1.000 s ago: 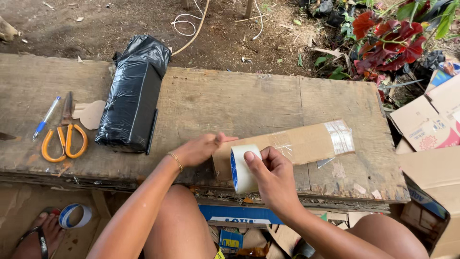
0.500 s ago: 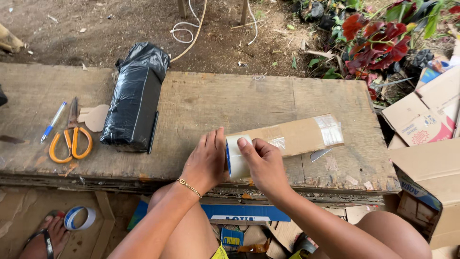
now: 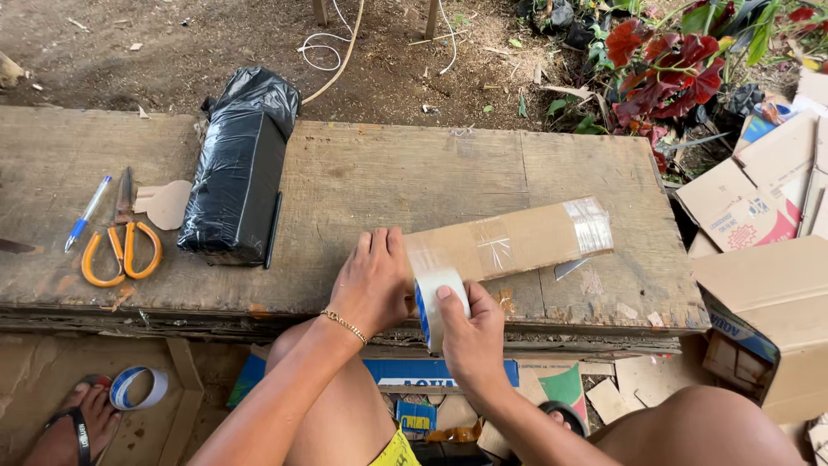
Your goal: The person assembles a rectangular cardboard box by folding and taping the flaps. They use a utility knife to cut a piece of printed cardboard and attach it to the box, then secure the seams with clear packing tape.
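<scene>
Head view: right hand (image 3: 470, 332) grips white roll of clear packing tape (image 3: 438, 304), now lower at long brown cardboard parcel's (image 3: 509, 242) near end; left hand (image 3: 375, 280) stays pressed flat there, gripping nothing.

Soft, even daylight fills the scene, bright without harsh sun. Shadows are faint: a thin dark band under the black bag (image 3: 239, 168) on the counter (image 3: 388, 173), deeper shade beneath the counter's front edge. The clear tape on the cardboard (image 3: 517, 242) shows mild sheen. Focus is sharp throughout, with slight wide-angle bending at the edges.
</scene>
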{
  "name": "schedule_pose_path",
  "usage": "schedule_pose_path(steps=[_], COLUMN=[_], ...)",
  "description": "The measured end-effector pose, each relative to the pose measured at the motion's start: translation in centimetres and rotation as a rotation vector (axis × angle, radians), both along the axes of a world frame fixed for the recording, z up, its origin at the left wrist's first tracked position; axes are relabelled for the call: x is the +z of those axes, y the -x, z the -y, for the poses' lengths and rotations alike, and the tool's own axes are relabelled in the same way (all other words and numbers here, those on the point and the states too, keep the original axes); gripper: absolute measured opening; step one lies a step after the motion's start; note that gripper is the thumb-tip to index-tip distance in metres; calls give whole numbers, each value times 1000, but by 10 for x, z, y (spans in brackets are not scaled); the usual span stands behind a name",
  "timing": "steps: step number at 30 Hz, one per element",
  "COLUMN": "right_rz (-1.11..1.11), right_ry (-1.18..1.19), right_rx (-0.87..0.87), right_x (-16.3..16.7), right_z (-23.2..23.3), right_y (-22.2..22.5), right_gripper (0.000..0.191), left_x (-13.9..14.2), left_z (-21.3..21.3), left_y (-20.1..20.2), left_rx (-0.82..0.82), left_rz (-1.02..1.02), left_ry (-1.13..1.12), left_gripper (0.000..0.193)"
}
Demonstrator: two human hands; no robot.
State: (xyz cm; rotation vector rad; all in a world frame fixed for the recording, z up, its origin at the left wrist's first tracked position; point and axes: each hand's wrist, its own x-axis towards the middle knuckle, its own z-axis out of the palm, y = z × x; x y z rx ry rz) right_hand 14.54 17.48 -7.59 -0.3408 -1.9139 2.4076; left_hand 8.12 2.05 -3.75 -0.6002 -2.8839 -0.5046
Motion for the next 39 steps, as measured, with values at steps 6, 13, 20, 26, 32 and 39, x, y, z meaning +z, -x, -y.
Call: schedule_pose_path(steps=[6, 13, 20, 26, 32, 39], right_rz=[-13, -18, 157, 201, 343, 259], right_ry=[79, -47, -292, -326, -363, -328], right_rx=[-85, -98, 62, 282, 307, 285], right_x=[-41, -30, 51, 80, 81, 81], right_z=[-3, -5, -13, 8, 22, 33], right_y=[-15, -8, 57, 128, 167, 176], right_gripper=[21, 23, 35, 47, 57, 52], left_x=[4, 4, 1, 25, 32, -9], left_z=[-5, -2, 13, 28, 31, 9], left_y=[0, 14, 78, 107, 55, 38], left_rx=[1, 1, -184, -89, 28, 183], left_rz=[33, 254, 603, 785, 301, -64], left_ry=[-7, 89, 129, 143, 202, 175], left_gripper=[90, 82, 77, 64, 114, 122])
